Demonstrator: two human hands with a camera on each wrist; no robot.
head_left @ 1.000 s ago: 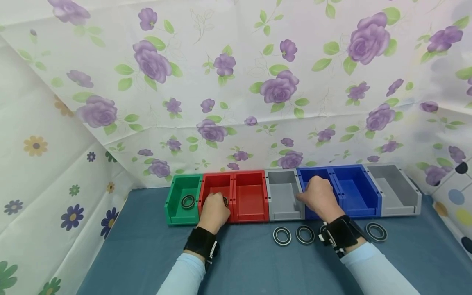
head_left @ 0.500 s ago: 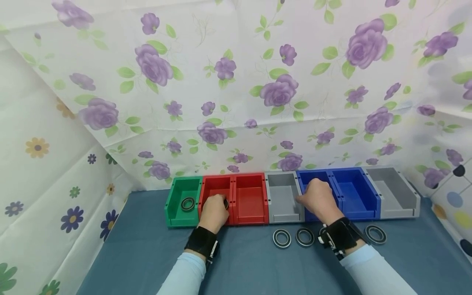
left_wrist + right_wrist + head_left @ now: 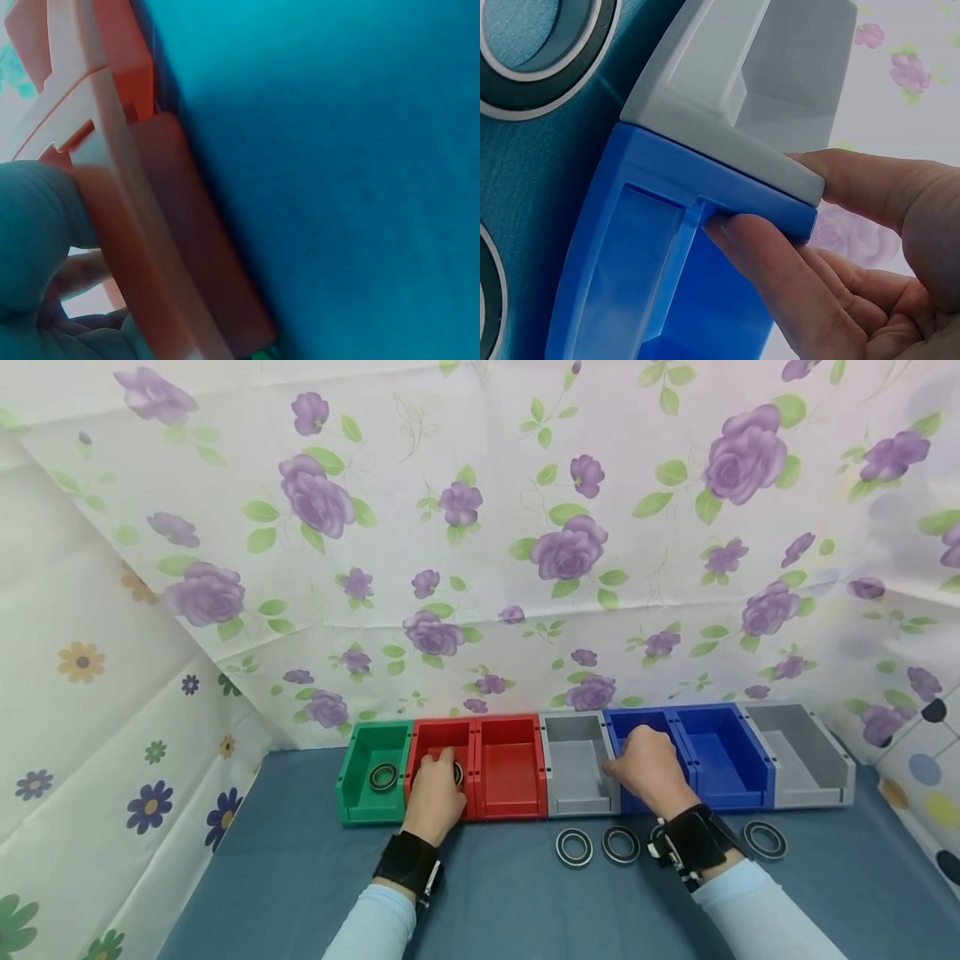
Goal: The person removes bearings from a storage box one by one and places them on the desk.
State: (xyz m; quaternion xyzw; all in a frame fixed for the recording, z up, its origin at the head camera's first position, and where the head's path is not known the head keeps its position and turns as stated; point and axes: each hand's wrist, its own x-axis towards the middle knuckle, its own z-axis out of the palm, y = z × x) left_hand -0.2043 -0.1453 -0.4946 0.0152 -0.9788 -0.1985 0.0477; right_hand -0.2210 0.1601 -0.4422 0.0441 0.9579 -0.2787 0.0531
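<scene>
In the head view my left hand (image 3: pixel 437 793) reaches into the left red bin (image 3: pixel 420 727), its fingers fairly straight. A bearing (image 3: pixel 458 772) shows in that bin, just right of the hand. The left wrist view has the thumb (image 3: pixel 34 225) close to the bin's edge, with no bearing visible. My right hand (image 3: pixel 648 767) pinches the adjoining walls of a grey bin (image 3: pixel 705 142) and a blue bin (image 3: pixel 622 217), thumb on the grey side, index finger on the blue side. Another bearing (image 3: pixel 383 777) lies in the green bin (image 3: pixel 375 814).
Several ring-shaped bearings lie on the blue cloth before the bins, among them a left one (image 3: pixel 573 847), a middle one (image 3: pixel 621 845) and a right one (image 3: pixel 765 841). A second red bin (image 3: pixel 512 768), another blue bin (image 3: pixel 723 752) and an end grey bin (image 3: pixel 810 752) complete the row.
My left hand's fingers have straightened and moved slightly away from the bearing in the red bin. The right hand keeps its pinch on the walls; the head view has tilted slightly.
</scene>
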